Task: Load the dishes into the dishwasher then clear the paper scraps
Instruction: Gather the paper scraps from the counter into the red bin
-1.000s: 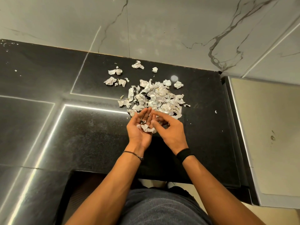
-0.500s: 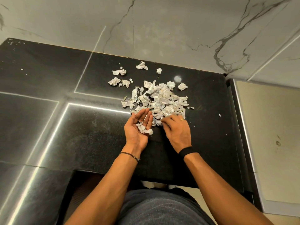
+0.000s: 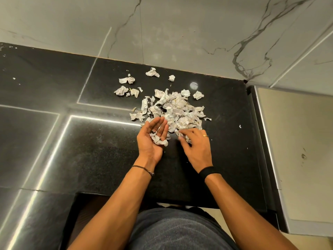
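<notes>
Lying on the black countertop [image 3: 90, 150], one heap of paper scraps [image 3: 178, 109] has about six stray crumpled pieces [image 3: 152, 72] off its far-left side. At its near edge are two hands: the left hand [image 3: 153, 141] is palm up, fingers straight and together, cradling a few scraps; the right hand [image 3: 196, 147] pinches scraps in its curled fingertips.

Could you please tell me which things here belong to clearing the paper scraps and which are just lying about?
Part of the job:
scrap pile
stray scraps behind it
left hand, a few scraps lying in its open palm
right hand, pinching at the pile's near edge

Just there:
counter
marble wall
beige panel at right
</notes>
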`<action>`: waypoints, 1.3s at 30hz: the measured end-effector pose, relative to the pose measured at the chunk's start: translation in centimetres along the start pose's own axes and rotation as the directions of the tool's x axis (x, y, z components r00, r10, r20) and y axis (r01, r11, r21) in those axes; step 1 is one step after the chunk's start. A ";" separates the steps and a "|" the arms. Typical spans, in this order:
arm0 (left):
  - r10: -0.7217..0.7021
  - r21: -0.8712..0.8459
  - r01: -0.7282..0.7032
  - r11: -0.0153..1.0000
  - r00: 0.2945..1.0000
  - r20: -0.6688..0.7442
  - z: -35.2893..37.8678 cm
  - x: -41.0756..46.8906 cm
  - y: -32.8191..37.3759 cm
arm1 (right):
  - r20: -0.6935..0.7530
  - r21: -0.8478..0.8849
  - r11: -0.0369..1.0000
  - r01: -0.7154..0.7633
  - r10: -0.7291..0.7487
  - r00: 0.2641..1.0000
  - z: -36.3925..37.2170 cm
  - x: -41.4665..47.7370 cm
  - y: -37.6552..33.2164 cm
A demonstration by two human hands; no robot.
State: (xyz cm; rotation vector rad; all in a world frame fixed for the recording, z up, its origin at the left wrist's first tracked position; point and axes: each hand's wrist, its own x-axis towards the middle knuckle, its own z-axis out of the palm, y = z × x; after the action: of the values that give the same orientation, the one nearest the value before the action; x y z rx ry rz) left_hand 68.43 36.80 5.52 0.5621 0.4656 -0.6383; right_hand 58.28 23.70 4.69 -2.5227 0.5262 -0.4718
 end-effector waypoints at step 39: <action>-0.184 0.079 0.179 0.981 0.981 0.068 1.8 -0.1 -3.3 | 0.086 0.226 0.937 -0.268 0.255 0.963 -3.5 0.3 -0.3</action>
State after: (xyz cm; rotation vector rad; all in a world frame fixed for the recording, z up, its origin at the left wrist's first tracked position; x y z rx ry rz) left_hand 66.57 33.59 5.79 0.5662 0.4276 -0.8506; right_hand 57.13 22.30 7.75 -2.1923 0.7277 -0.3410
